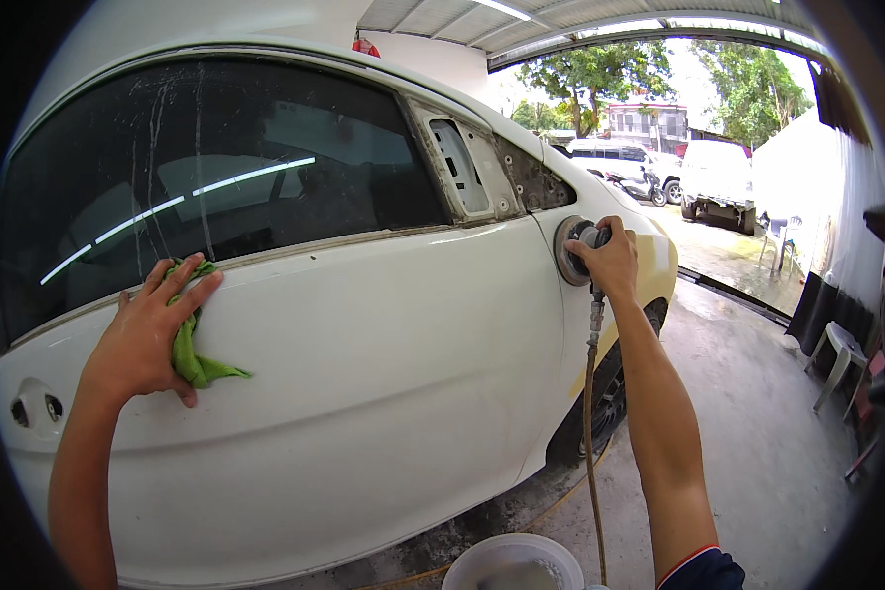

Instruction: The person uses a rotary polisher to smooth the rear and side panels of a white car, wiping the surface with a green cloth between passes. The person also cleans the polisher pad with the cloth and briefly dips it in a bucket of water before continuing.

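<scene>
My right hand point(610, 261) grips an air sander point(572, 252), its round pad against the white car's panel, just past the front edge of the door point(383, 324). A hose point(588, 413) hangs down from the tool. On the left, my left hand point(152, 329) presses a green cloth point(192, 354) to the door below the window point(236, 157); its fingers are spread over the cloth and reach the window's lower edge. Pale drip streaks run down the dark glass. The mirror mount point(462, 167) is bare, with an open cutout.
A white bucket point(511, 565) stands on the floor below the door. Beyond it is the front wheel point(610, 398). A plastic stool point(841, 359) is at the right, by dark hanging material. Outside the wide doorway stand parked vehicles point(718, 182) and a motorcycle point(644, 187).
</scene>
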Available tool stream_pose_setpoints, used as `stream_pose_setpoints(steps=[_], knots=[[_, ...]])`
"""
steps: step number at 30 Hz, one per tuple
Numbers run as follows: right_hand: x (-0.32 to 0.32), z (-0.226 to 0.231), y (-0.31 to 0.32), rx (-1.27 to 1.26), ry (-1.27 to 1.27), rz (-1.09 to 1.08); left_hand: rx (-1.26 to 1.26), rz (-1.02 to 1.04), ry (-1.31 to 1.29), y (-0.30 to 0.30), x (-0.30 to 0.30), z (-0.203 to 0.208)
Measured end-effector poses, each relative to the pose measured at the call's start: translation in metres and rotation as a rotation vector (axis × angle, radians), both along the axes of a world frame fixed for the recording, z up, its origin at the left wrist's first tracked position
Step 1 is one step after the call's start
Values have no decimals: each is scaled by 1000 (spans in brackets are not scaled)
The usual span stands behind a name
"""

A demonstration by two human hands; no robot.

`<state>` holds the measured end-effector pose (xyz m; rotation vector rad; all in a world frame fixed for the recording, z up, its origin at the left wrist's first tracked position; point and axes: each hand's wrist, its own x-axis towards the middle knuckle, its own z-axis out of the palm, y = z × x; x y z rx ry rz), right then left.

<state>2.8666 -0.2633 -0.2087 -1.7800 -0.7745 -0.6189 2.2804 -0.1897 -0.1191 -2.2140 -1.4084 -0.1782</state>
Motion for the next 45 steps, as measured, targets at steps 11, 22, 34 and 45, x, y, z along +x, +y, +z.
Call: stream_pose_setpoints(steps=[11, 22, 34, 45], knots=[[0, -98, -16, 97, 71, -24, 27, 21, -13, 6, -2, -5], [-19, -166, -19, 193, 213, -78, 36, -21, 9, 8, -6, -4], [-195, -99, -22, 136, -11, 315, -2, -3, 5, 0, -2, -1], [-348, -99, -4, 117, -465, 566, -26, -47, -8, 0, -4, 1]])
